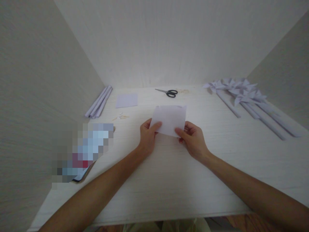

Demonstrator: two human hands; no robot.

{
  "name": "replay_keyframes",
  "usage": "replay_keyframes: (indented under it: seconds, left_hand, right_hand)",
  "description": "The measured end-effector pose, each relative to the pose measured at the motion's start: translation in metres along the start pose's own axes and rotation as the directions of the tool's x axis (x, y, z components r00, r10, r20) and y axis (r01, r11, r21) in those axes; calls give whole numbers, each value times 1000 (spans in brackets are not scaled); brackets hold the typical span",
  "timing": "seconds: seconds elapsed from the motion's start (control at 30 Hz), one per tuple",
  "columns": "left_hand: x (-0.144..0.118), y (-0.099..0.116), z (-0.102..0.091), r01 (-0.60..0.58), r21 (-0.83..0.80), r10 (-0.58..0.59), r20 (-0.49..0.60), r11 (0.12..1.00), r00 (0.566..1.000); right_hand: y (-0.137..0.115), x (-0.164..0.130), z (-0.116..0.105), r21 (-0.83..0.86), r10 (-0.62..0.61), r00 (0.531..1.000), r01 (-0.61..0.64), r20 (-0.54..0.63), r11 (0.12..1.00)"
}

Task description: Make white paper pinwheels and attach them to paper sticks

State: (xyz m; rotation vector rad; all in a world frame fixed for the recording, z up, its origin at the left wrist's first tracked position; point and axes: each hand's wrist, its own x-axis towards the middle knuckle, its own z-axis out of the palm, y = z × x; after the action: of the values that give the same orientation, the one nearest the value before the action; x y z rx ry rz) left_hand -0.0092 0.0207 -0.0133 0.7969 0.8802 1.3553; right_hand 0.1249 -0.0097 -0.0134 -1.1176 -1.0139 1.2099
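Observation:
A white sheet of paper (pixel 170 118) is held just above the middle of the white table (pixel 169 180). My left hand (pixel 147 137) pinches its near left corner with thumb on top. My right hand (pixel 191 140) pinches its near right corner the same way. The sheet's far edge tilts up toward the back wall.
Black-handled scissors (pixel 168 92) lie at the back centre. A smaller paper sheet (pixel 126 100) lies back left, beside several rolled paper sticks (pixel 98 101). Several paper pinwheels on sticks (pixel 243 91) lie at the right. A blurred-out object (pixel 83 151) sits near the left wall.

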Motion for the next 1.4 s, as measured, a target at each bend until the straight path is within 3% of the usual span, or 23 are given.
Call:
replay_keyframes:
  seconds: [0.23, 0.43, 0.6, 0.73, 0.9, 1.4]
  left_hand:
    - [-5, -3, 1, 113, 17, -114, 142, 993, 983]
    - [-9, -5, 3, 30, 142, -55, 170, 989, 984]
    - [-10, -3, 4, -12, 212, -25, 169, 977, 985]
    - [-10, -2, 3, 2, 220, -50, 214, 976, 976]
    - [-7, -5, 2, -6, 167, -5, 68, 986, 998]
    - [-5, -6, 3, -8, 119, 6, 16, 993, 1000]
  right_hand:
    - [-4, 9, -5, 265, 38, 988, 3, -150, 964]
    - [-6, 7, -2, 342, 89, 989, -44, -116, 939]
    - [-4, -4, 2, 122, 159, 980, -173, 116, 977]
    - [-7, -9, 3, -97, 199, 953, -181, 229, 979]
    - [-7, -8, 3, -187, 187, 949, -141, 252, 972]
    - [-6, -7, 1, -163, 132, 957, -92, 258, 982]
